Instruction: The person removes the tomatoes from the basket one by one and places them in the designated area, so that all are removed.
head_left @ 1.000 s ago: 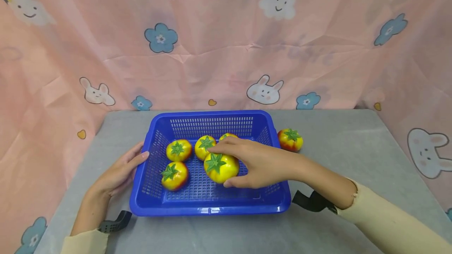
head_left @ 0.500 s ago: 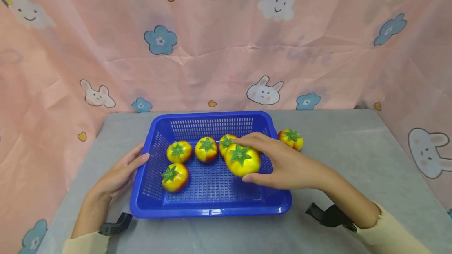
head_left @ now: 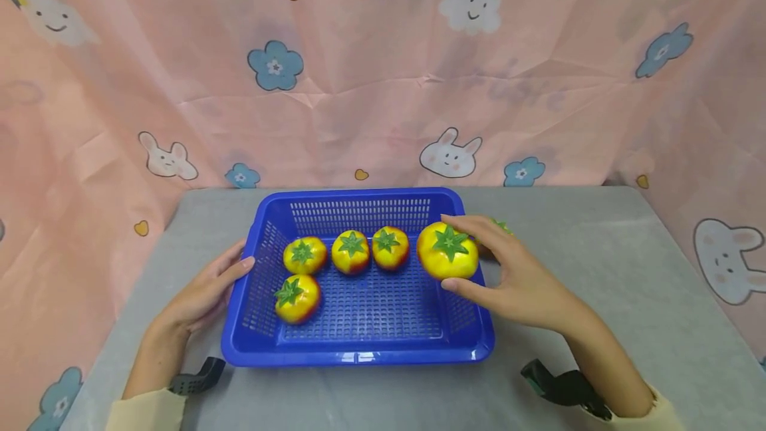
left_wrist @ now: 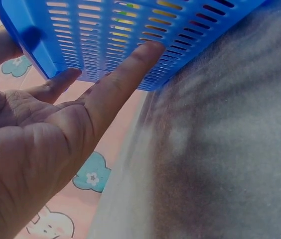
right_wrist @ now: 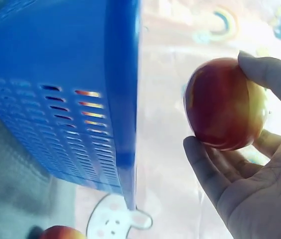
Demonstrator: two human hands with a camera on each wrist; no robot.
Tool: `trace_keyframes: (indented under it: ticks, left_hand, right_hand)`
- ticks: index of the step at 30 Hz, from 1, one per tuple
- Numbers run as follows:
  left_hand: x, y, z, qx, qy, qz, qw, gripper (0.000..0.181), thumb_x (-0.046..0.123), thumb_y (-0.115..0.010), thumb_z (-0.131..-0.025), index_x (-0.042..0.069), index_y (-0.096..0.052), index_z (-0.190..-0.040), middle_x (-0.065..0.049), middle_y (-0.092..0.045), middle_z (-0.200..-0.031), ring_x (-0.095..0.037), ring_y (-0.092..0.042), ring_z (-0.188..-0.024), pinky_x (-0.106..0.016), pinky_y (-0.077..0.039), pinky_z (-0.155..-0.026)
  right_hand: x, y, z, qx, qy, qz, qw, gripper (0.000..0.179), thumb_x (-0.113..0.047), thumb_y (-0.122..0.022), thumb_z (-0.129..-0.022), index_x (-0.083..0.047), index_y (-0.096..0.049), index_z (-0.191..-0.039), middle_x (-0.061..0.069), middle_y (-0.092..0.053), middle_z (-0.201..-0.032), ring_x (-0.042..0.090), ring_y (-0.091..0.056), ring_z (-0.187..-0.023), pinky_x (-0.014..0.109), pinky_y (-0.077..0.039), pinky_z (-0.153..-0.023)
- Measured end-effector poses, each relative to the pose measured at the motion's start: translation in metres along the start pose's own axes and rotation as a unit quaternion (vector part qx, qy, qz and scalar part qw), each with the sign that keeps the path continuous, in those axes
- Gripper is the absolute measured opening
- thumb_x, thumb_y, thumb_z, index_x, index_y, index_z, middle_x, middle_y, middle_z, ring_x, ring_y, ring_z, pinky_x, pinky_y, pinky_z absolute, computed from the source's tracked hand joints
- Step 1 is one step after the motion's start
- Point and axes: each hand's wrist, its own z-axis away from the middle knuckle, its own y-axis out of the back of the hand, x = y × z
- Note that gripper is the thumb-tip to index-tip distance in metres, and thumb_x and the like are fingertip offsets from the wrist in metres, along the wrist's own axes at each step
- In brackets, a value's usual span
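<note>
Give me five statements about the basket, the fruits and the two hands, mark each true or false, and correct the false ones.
1. The right hand grips a fruit between thumb and fingers. True.
2. The gripped fruit rests on the basket's floor. False: it is up in the air, apart from the basket, as the right wrist view shows.
3. Another fruit lies on the table, outside the basket. True; the right hand partly hides it in the head view.
4. Six fruits lie inside the basket. False: there are four fruits in it.
5. The left hand is away from the basket. False: it touches the basket's left side.
</note>
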Motion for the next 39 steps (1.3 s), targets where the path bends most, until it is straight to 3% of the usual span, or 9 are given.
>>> trace_keyframes:
  ticks: [4,11,19,25,37,38,39]
  left_hand:
    - [0.000,0.000,0.000,-0.001,0.000,0.007,1.0000,0.071,0.029,-0.039,-0.116,0.008,0.002,-0.170,0.010,-0.064,-0.137,-0.015,-0.075,-0.116,-0.042,-0.065,-0.094]
    - [0.000,0.003,0.001,-0.016,-0.020,0.026,0.9993,0.069,0.025,-0.037,-0.117,0.006,0.003,-0.169,0.007,-0.067,-0.135,-0.016,-0.075,-0.114,-0.041,-0.066,-0.092]
    - [-0.001,0.005,0.000,-0.020,-0.017,0.024,0.9994,0.069,0.025,-0.037,-0.117,0.006,0.004,-0.170,0.008,-0.065,-0.137,-0.016,-0.074,-0.116,-0.041,-0.065,-0.094]
    - [0.000,0.005,0.002,-0.020,-0.018,0.018,0.9995,0.070,0.025,-0.036,-0.117,0.005,0.006,-0.169,0.009,-0.065,-0.136,-0.015,-0.074,-0.116,-0.040,-0.066,-0.093]
    - [0.000,0.002,0.002,-0.012,-0.007,0.001,0.9999,0.071,0.027,-0.037,-0.116,0.006,0.004,-0.170,0.011,-0.063,-0.137,-0.013,-0.073,-0.117,-0.039,-0.066,-0.094]
    - [0.001,0.002,0.001,-0.013,-0.005,0.002,0.9999,0.070,0.027,-0.037,-0.116,0.007,0.004,-0.170,0.011,-0.062,-0.138,-0.013,-0.073,-0.117,-0.039,-0.065,-0.095]
    - [0.001,0.001,0.000,-0.013,-0.003,0.004,0.9999,0.070,0.028,-0.037,-0.116,0.007,0.003,-0.170,0.011,-0.062,-0.138,-0.014,-0.073,-0.117,-0.040,-0.065,-0.095]
  right_hand:
    - [0.006,0.001,0.008,0.044,-0.024,-0.002,0.9987,0.075,-0.021,-0.084,-0.093,-0.022,-0.048,-0.159,0.009,-0.055,-0.152,0.024,-0.060,-0.127,0.007,-0.050,-0.100]
    - [0.022,0.006,0.016,0.102,-0.032,0.024,0.9940,0.077,-0.017,-0.084,-0.092,-0.023,-0.047,-0.159,0.012,-0.056,-0.151,0.025,-0.058,-0.127,-0.002,-0.040,-0.099]
    - [0.040,0.016,0.018,0.125,-0.050,0.030,0.9904,0.078,-0.017,-0.083,-0.093,-0.019,-0.045,-0.161,0.017,-0.055,-0.151,0.034,-0.057,-0.128,-0.005,-0.036,-0.097]
    - [0.052,0.024,0.019,0.136,-0.060,0.020,0.9886,0.078,-0.015,-0.083,-0.093,-0.022,-0.045,-0.161,0.017,-0.054,-0.151,0.031,-0.055,-0.129,-0.005,-0.039,-0.096]
    - [0.078,0.030,0.018,0.138,-0.099,0.043,0.9846,0.077,-0.023,-0.080,-0.096,-0.011,-0.043,-0.161,0.024,-0.050,-0.155,0.045,-0.054,-0.133,-0.007,-0.035,-0.091]
    - [0.080,0.031,0.019,0.139,-0.101,0.046,0.9841,0.077,-0.022,-0.080,-0.096,-0.011,-0.042,-0.161,0.024,-0.050,-0.155,0.045,-0.054,-0.133,-0.001,-0.044,-0.095]
    - [0.082,0.032,0.020,0.140,-0.103,0.049,0.9835,0.077,-0.022,-0.081,-0.096,-0.010,-0.042,-0.161,0.024,-0.050,-0.155,0.045,-0.054,-0.133,0.000,-0.044,-0.095]
